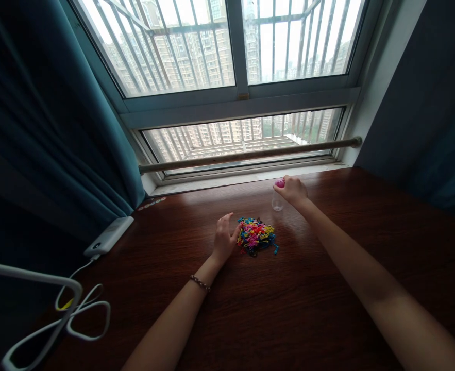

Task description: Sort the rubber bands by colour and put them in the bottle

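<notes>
A pile of small, brightly coloured loops that look like rubber bands (255, 237) lies on the dark wooden tabletop (289, 299). Beside its left edge rests my left hand (224, 238), fingers apart and thumb close to the loops, holding nothing. Farther back and to the right, my right hand (292, 189) grips a small clear bottle (277, 202) by its pink top (280, 183). The bottle stands upright on or just above the table, its lower part see-through. Whether anything is inside it I cannot tell.
At the left edge lies a white power bank (109, 237) with a white cable (90, 309) looping toward me. A curved white tube (30, 275) crosses the lower left. Blue curtain (107, 154) hangs left. A rail (250, 155) runs before the window behind the table.
</notes>
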`<state>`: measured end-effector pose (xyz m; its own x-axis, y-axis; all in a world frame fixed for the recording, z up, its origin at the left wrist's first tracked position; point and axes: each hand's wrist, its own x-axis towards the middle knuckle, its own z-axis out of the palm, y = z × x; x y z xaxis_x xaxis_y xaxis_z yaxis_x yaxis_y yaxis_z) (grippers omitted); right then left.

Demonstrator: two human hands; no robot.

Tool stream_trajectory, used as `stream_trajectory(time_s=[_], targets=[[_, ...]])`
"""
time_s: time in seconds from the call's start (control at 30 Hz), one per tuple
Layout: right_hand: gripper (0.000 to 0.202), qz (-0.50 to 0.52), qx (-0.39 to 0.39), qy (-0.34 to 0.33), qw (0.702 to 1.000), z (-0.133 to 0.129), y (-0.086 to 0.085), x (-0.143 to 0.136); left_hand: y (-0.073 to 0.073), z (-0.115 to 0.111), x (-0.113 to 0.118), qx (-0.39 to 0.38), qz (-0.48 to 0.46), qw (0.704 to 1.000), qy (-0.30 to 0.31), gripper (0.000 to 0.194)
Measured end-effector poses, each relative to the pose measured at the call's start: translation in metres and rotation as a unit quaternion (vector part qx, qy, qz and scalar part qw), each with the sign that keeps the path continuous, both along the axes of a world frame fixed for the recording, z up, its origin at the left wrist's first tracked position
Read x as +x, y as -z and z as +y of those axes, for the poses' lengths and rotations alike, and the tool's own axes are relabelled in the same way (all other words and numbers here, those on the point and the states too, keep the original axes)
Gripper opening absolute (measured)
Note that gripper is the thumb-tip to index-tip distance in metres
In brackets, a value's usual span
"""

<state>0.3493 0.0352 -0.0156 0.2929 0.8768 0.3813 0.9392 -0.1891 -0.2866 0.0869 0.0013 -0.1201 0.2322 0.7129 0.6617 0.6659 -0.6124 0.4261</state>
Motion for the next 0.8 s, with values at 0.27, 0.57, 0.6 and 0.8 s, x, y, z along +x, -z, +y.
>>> stream_trajectory(time_s=[0.27,0.57,0.6,0.8], targets=[[0.047,0.051,0.016,0.034,0.998,0.006,0.013,-0.004,0.0,0.0,0.001,-0.003,0.0,1.0,0.012,0.033],[0.066,0.188,0.084,0.01,0.978,0.005,0.061,-0.008,-0.001,0.0,0.001,0.0,-0.003,1.0,0.015,0.032],[0.065,0.196,0.087,0.004,0.977,0.005,0.067,-0.008,0.0,0.0,0.001,-0.001,-0.003,1.0,0.016,0.032],[0.063,0.219,0.115,-0.019,0.969,0.006,0.088,-0.007,-0.001,-0.001,0.002,-0.003,-0.004,1.0,0.017,0.031]])
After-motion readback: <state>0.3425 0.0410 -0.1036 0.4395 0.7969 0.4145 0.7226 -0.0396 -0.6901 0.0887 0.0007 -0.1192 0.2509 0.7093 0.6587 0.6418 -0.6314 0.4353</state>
